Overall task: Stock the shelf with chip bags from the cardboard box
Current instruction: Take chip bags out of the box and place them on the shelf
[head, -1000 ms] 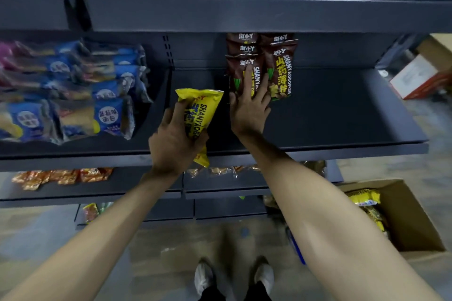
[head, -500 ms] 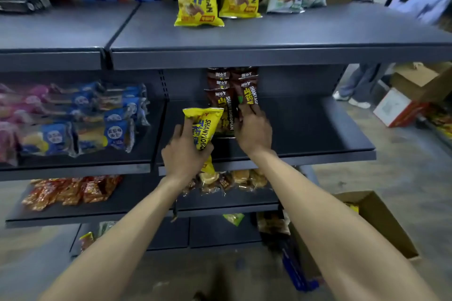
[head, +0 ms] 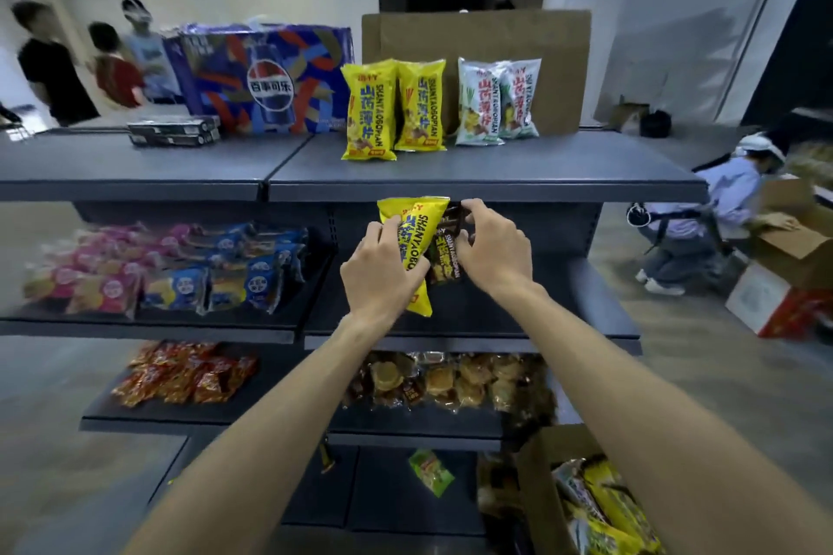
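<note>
A: Why is the left hand (head: 383, 273) wrapped round that yellow chip bag (head: 412, 248) instead of setting it down?

B: I'd say it is waiting its turn. The fingers are closed about the bag's middle, holding it upright and tilted in front of the middle shelf (head: 599, 311), just below the front edge of the top shelf (head: 496, 185). 2 yellow bags (head: 392, 108) already stand near the middle of that top shelf, so this one probably belongs up there.

A: And the right hand (head: 493, 248)?

B: It pinches a brown chip bag (head: 446, 257) by its upper edge, thumb and fingers closed on it, the bag touching the yellow one. Whether the brown bag's foot rests on the shelf, I cannot tell.

A: Where is the supply?

B: The cardboard box (head: 536, 478) sits on the floor at the lower right, with more yellow bags inside.

A: What has changed from half a second ago?

B: The view has risen: the top shelf's whole surface shows now, with the cola carton (head: 266, 81) at its back left. The right hand lay flat on the brown stack then; now it grips 1 bag from above. The left hand keeps the same hold.
</note>
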